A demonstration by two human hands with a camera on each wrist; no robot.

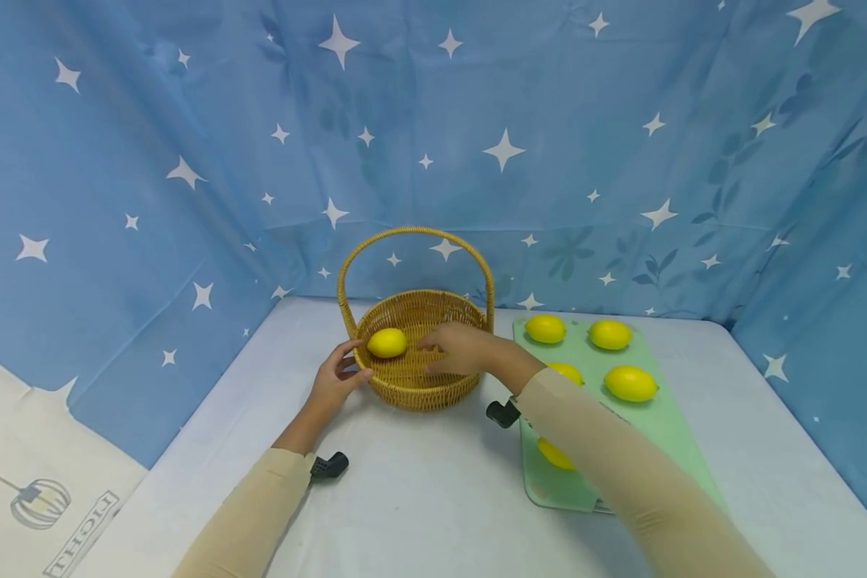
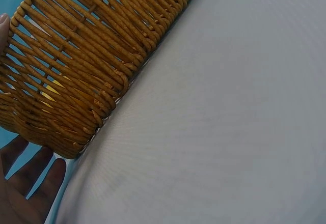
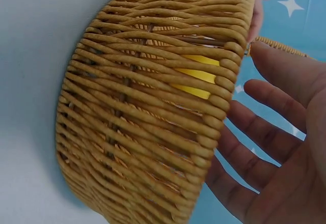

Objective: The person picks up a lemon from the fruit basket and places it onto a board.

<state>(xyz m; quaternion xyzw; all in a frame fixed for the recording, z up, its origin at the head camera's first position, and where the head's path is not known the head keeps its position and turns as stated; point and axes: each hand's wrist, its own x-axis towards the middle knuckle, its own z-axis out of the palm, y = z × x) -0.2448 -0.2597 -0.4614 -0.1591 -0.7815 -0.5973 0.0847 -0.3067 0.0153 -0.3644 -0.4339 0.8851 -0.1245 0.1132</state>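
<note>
A wicker basket (image 1: pixel 422 399) with a tall arched handle stands on the white table. Inside, toward its left side, lies one lemon (image 1: pixel 387 343); yellow shows through the weave in both wrist views. My left hand (image 1: pixel 332 381) rests against the basket's left side, thumb and forefinger at the rim. In the left wrist view, straight, spread fingers (image 2: pixel 48 180) lie along the outer wall. Over the basket's right half hovers my right hand (image 1: pixel 458 349), its fingers loosely bent, holding nothing and apart from the lemon. The right wrist view shows those fingers (image 3: pixel 254 127) spread beyond the rim.
To the right lies a green cutting board (image 1: pixel 665 437) bearing several lemons (image 1: pixel 631 384). My right forearm crosses over it and partly covers some of them. A blue curtain (image 1: pixel 433 120) with white stars surrounds the table (image 1: pixel 405 498) at the back and sides.
</note>
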